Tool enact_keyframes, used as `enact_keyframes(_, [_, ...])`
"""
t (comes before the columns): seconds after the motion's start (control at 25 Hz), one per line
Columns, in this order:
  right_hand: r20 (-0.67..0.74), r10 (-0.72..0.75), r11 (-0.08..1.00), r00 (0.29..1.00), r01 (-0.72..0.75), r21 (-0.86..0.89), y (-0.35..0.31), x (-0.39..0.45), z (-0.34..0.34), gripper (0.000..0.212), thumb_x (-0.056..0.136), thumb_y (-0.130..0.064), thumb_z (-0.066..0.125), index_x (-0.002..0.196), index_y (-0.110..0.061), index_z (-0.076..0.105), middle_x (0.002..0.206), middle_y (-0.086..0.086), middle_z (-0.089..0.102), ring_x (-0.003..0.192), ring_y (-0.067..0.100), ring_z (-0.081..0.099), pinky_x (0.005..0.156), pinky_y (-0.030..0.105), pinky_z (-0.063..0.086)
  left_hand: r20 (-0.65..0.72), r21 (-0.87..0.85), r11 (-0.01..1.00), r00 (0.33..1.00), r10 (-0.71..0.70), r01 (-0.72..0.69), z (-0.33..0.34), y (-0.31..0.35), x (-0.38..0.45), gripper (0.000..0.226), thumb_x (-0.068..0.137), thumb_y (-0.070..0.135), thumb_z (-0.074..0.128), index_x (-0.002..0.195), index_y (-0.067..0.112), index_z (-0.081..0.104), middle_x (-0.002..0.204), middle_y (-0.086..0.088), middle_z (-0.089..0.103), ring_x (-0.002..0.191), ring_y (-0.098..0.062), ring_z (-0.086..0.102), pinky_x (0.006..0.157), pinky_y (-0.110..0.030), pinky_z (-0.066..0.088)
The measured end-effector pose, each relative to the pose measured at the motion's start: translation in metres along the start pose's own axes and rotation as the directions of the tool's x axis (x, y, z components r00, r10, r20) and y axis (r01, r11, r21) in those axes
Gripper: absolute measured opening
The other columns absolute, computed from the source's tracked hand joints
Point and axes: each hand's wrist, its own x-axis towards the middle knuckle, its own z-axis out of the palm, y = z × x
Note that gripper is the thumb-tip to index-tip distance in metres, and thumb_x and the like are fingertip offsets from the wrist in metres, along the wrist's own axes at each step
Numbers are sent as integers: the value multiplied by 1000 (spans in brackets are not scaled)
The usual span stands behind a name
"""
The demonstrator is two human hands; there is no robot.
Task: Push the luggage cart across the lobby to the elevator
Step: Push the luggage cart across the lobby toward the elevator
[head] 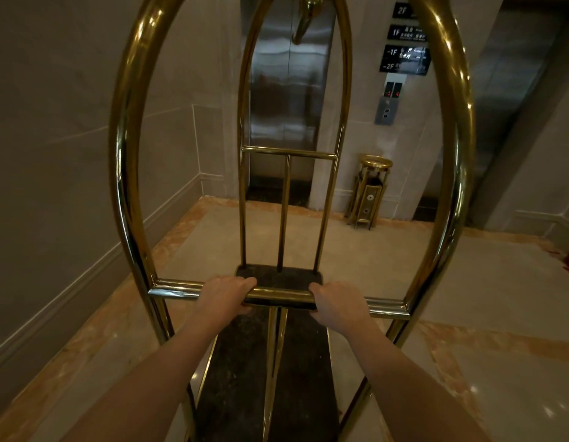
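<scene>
Brass luggage cart (127, 173) carries nothing; left hand (224, 293), right hand (337, 303) grip its crossbar (281, 295).

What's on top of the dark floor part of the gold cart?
No bags show on the cart's dark platform, only gold bars rising from it. Both hands, left and right, grip the handle bar, which hides a strip.

The scene is dim and warm-toned, with a soft, slightly smeared look throughout. Bright streaks of glare run along the brass cart frame (127, 173), and small white highlights dot the polished floor (499, 393) at lower right. The steel elevator door (286, 90) shows hazy, rippled reflections. Wide-angle distortion bows the frame and tilts the walls outward toward the edges. The wall signs (404, 55) are blurred, barely legible.
</scene>
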Motion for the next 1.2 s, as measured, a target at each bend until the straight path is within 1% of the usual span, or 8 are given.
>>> enact_keyframes(0.12, [4, -28, 999, 1000, 28, -16, 20, 36, 5, 27, 90, -40, 62, 108, -21, 56, 82, -3, 62, 73, 18, 61, 64, 31, 49, -17, -12, 1000, 1000, -10, 9, 8, -14, 38, 31, 81, 38, 68, 107, 31, 53, 101, 7, 66, 92, -16, 62, 83, -34, 47])
enact_keyframes(0.2, [0, -41, 999, 999, 41, -17, 32, 59, 8, 28, 90, -40, 62, 108, -21, 56, 81, -3, 62, 73, 18, 61, 65, 32, 51, -23, -28, 999, 1000, -18, 18, 11, -21, 62, 28, 80, 37, 69, 103, 31, 54, 97, 8, 66, 89, -14, 61, 80, -33, 47])
enact_keyframes(0.28, [2, -46, 999, 999, 46, -29, 44, 82, 14, 26, 91, -40, 61, 107, -21, 56, 76, -3, 58, 69, 17, 60, 62, 31, 49, -24, -21, 999, 999, -26, 26, 15, -28, 86, 25, 80, 36, 69, 100, 31, 54, 94, 8, 65, 85, -14, 61, 77, -32, 46])
enact_keyframes(0.44, [-10, -42, 998, 999, 41, -45, 64, 124, 25, 24, 92, -39, 60, 106, -21, 56, 71, -6, 47, 62, 14, 48, 58, 28, 42, -34, -8, 999, 999, -35, 35, 22, -43, 132, 22, 80, 37, 68, 96, 33, 54, 90, 9, 64, 81, -13, 60, 76, -31, 46])
enact_keyframes(0.68, [1, -19, 1000, 1000, 19, -22, 95, 192, 40, 24, 91, -38, 62, 107, -23, 55, 73, -7, 49, 64, 13, 50, 61, 27, 45, -70, 23, 1000, 998, -6, 7, 37, -70, 202, 25, 81, 39, 67, 100, 31, 54, 91, 8, 64, 83, -14, 61, 76, -32, 44])
enact_keyframes(0.84, [20, 17, 999, 1000, -17, -34, 116, 243, 53, 22, 90, -39, 62, 104, -24, 54, 72, -8, 48, 62, 13, 49, 59, 27, 43, -61, 3, 1000, 998, 16, -15, 45, -90, 253, 23, 82, 39, 65, 100, 30, 53, 92, 8, 65, 82, -14, 61, 80, -34, 48])
enact_keyframes(1.04, [56, 42, 999, 998, -41, -19, 141, 304, 66, 23, 90, -40, 62, 105, -26, 54, 75, -8, 54, 64, 13, 53, 59, 27, 44, -57, -2, 999, 997, 45, -46, 56, -117, 314, 24, 82, 39, 64, 101, 30, 52, 93, 7, 64, 83, -15, 61, 77, -33, 48])
enact_keyframes(1.2, [62, 45, 998, 997, -43, -38, 162, 354, 76, 24, 89, -44, 60, 103, -26, 54, 74, -8, 55, 63, 13, 54, 59, 28, 45, -67, -45, 998, 997, 48, -51, 63, -136, 364, 24, 82, 38, 65, 101, 29, 54, 94, 6, 64, 85, -15, 61, 79, -33, 47])
